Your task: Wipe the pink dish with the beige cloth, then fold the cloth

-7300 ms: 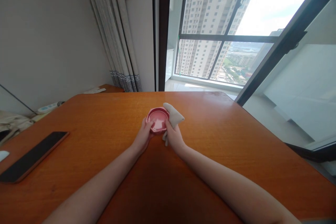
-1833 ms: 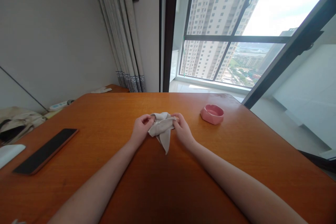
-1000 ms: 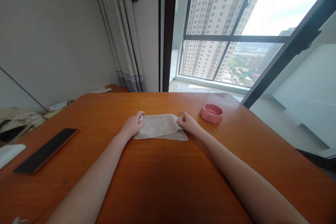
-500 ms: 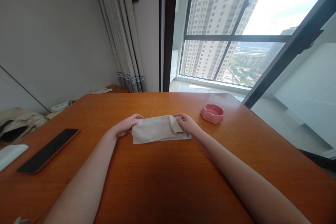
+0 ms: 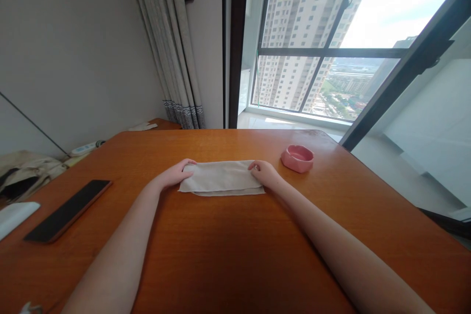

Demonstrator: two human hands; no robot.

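A folded light-grey cloth (image 5: 222, 176) lies on the brown wooden table (image 5: 228, 245), its long side running left to right. Its top layer looks smooth, and a second layer peeks out along the near edge. My left hand (image 5: 179, 172) pinches the cloth at its far left corner. At the far right corner, my right hand (image 5: 265, 172) is closed on the fabric with curled fingers. Just beyond my right hand stands a pink ashtray-like bowl (image 5: 297, 159) with an angular rim.
To the left lies a flat black slab with a brown edge (image 5: 69, 211), beside a white object (image 5: 16, 217) cut off by the frame. A power strip (image 5: 86, 148) and crumpled beige fabric (image 5: 31, 171) sit past the table's left edge. A window (image 5: 327, 54) is behind the table.
The fold that was bunched under my right hand now lies flat. The cloth has spread smoother and its left end has shifted slightly left and away from me.
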